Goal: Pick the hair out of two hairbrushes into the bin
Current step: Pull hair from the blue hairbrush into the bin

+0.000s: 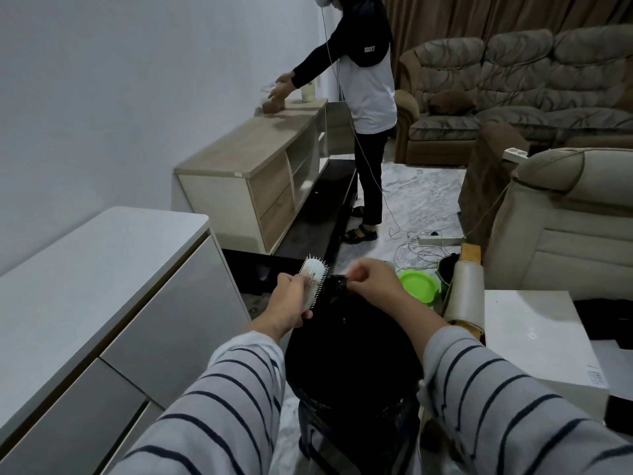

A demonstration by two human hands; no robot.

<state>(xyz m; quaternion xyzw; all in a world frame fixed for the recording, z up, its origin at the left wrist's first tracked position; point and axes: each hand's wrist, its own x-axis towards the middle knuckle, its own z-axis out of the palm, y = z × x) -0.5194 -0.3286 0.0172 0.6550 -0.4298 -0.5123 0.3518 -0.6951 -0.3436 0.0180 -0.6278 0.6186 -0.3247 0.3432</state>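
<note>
Both hands gripping: left point(291, 301) white hairbrush point(313, 281), right point(371, 282) perhaps dark hair, above black bin point(352, 347).

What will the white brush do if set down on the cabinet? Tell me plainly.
The brush looks like stiff plastic, so it should keep its shape. It seems light: the left hand holds it alone. Its bristled face may make it rock if laid face down.
</note>
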